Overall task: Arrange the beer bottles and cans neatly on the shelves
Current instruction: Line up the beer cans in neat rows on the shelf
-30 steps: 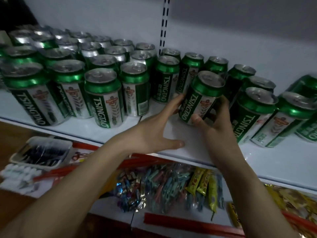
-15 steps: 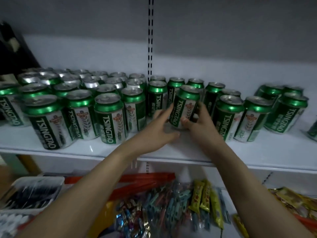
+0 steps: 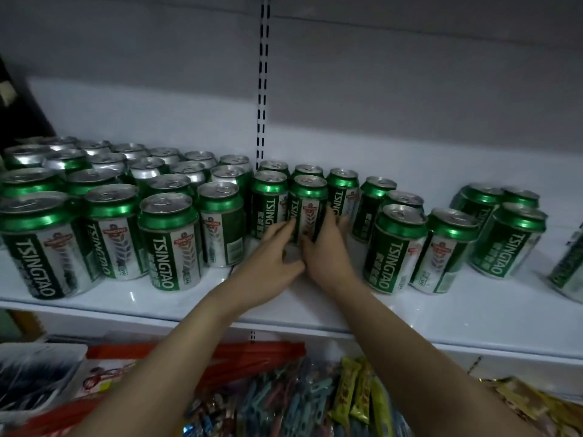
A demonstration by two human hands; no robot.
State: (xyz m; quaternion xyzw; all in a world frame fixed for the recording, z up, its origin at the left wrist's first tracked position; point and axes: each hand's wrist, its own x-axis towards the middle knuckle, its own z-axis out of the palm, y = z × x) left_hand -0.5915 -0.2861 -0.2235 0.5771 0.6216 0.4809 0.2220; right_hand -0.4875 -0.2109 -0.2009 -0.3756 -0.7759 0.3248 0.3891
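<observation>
A green Tsingtao beer can (image 3: 308, 203) stands upright on the white shelf (image 3: 315, 310), pushed in beside another can (image 3: 268, 200) near the middle. My right hand (image 3: 325, 250) grips its lower right side, fingers curled round it. The straight fingertips of my left hand (image 3: 268, 263) touch its lower left side. Rows of the same cans (image 3: 110, 197) fill the shelf's left half. A looser group of cans (image 3: 441, 244) stands to the right.
A slotted shelf upright (image 3: 261, 89) runs up the white back wall. Below the shelf lie packets of clothes pegs (image 3: 284, 402), yellow sachets (image 3: 356, 392), red packaging (image 3: 252, 354) and a plastic tray (image 3: 34, 370). One can (image 3: 568, 269) leans at the far right edge.
Both hands have carried the can from the shelf's front toward the back and set it upright next to the row. The view has pulled back and risen.
</observation>
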